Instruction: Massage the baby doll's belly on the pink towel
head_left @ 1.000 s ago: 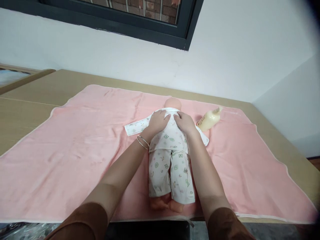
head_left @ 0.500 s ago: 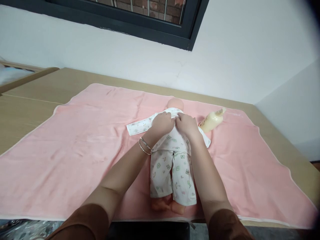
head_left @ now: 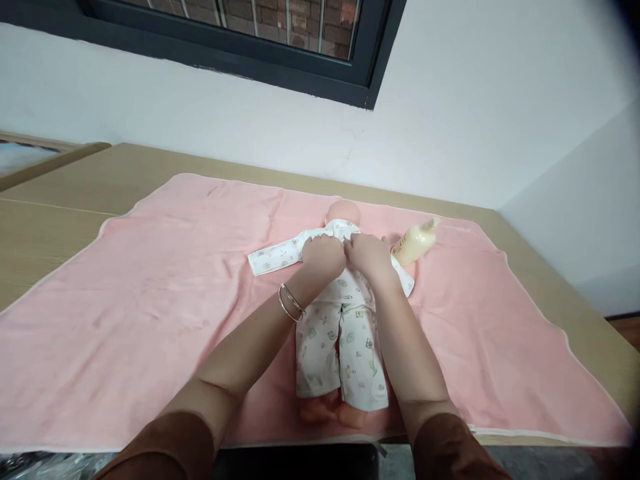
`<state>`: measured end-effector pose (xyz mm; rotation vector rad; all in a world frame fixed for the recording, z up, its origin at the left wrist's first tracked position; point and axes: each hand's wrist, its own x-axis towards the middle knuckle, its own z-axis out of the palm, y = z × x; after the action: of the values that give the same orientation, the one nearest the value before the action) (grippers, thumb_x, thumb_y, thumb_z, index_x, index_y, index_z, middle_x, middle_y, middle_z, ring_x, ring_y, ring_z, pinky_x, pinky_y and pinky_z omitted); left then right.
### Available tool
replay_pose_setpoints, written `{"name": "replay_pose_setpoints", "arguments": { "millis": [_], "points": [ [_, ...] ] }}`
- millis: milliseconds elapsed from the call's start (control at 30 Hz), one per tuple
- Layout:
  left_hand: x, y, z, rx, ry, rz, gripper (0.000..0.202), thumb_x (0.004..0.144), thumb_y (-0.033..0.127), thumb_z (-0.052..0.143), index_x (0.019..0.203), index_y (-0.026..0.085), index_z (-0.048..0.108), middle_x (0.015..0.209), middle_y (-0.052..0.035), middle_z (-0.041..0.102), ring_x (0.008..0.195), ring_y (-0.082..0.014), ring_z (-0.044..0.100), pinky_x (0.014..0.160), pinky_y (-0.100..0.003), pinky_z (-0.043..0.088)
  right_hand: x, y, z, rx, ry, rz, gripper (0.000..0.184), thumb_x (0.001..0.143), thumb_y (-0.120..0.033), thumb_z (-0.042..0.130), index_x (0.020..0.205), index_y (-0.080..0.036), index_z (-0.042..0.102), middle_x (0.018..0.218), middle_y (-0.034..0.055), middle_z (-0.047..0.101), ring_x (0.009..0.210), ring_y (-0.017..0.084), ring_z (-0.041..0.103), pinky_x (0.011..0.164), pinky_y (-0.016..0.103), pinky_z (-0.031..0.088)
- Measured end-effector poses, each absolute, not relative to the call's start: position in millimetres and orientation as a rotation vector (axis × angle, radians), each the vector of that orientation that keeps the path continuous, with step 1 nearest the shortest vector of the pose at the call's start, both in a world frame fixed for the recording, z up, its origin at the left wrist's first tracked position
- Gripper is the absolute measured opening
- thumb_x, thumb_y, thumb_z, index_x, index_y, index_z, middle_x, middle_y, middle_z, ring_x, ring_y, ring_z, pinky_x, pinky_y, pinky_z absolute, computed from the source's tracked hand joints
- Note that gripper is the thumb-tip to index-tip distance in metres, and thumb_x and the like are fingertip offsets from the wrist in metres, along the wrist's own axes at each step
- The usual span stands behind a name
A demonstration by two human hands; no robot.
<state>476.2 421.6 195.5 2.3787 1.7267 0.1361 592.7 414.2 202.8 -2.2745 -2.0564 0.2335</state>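
A baby doll (head_left: pixel 340 213) in white printed pyjamas (head_left: pixel 340 333) lies on its back on a pink blanket (head_left: pixel 150 293), head away from me. My left hand (head_left: pixel 323 255) and my right hand (head_left: pixel 367 257) rest side by side on the doll's chest, fingers curled and pinching the front of its shirt. Two bangles (head_left: pixel 290 301) circle my left wrist. One empty shirt sleeve (head_left: pixel 275 256) lies flat to the left. The doll's bare feet (head_left: pixel 333 412) stick out near the blanket's front edge.
A cream feeding bottle (head_left: pixel 414 242) lies on its side on the blanket, just right of the doll's shoulder. The blanket covers a light wooden table (head_left: pixel 50 213) against a white wall. A dark-framed window (head_left: pixel 250 40) is above.
My hands have drawn together at the middle of the doll's chest, from flat and apart to curled and touching, gathering the shirt front. The view shifted slightly.
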Motion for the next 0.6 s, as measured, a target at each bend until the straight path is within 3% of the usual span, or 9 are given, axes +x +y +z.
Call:
{"name": "replay_pose_setpoints", "arguments": {
  "millis": [133, 267, 467, 600],
  "points": [
    [476, 425, 193, 2.287, 1.758, 0.169, 0.036, 0.104, 0.021, 0.046, 0.116, 0.013, 0.079, 0.119, -0.0223, 0.078, 0.117, -0.0357, 0.075, 0.099, -0.046, 0.058, 601, 414, 211, -2.249, -1.999, 0.333, 0.045, 0.11, -0.035, 0.037, 0.111, -0.018, 0.079, 0.125, 0.0181, 0.08, 0.127, 0.035, 0.069, 0.118, 0.054, 0.039],
    [471, 437, 177, 2.346, 1.758, 0.353, 0.053, 0.112, 0.04, 0.035, 0.137, 0.009, 0.069, 0.139, -0.0236, 0.071, 0.135, -0.0359, 0.067, 0.114, -0.047, 0.052, 617, 423, 205, -2.213, -1.873, 0.44, 0.057, 0.112, -0.049, 0.03, 0.11, -0.022, 0.081, 0.113, 0.0141, 0.084, 0.124, 0.033, 0.071, 0.109, 0.045, 0.046],
    [476, 450, 152, 2.298, 1.773, 0.429, 0.063, 0.113, 0.05, 0.029, 0.164, 0.019, 0.048, 0.169, -0.0213, 0.05, 0.158, -0.042, 0.043, 0.128, -0.064, 0.034, 623, 439, 180, -2.22, -1.875, 0.385, 0.052, 0.113, -0.048, 0.03, 0.125, -0.025, 0.075, 0.139, 0.013, 0.077, 0.133, 0.03, 0.067, 0.109, 0.042, 0.047],
    [479, 452, 145, 2.301, 1.791, 0.474, 0.06, 0.113, 0.05, 0.031, 0.16, 0.022, 0.054, 0.165, -0.02, 0.054, 0.156, -0.0413, 0.045, 0.127, -0.065, 0.035, 616, 444, 172, -2.272, -1.829, 0.301, 0.057, 0.113, -0.045, 0.027, 0.139, -0.017, 0.069, 0.14, 0.0199, 0.075, 0.131, 0.033, 0.069, 0.106, 0.041, 0.049]
  ]
}}
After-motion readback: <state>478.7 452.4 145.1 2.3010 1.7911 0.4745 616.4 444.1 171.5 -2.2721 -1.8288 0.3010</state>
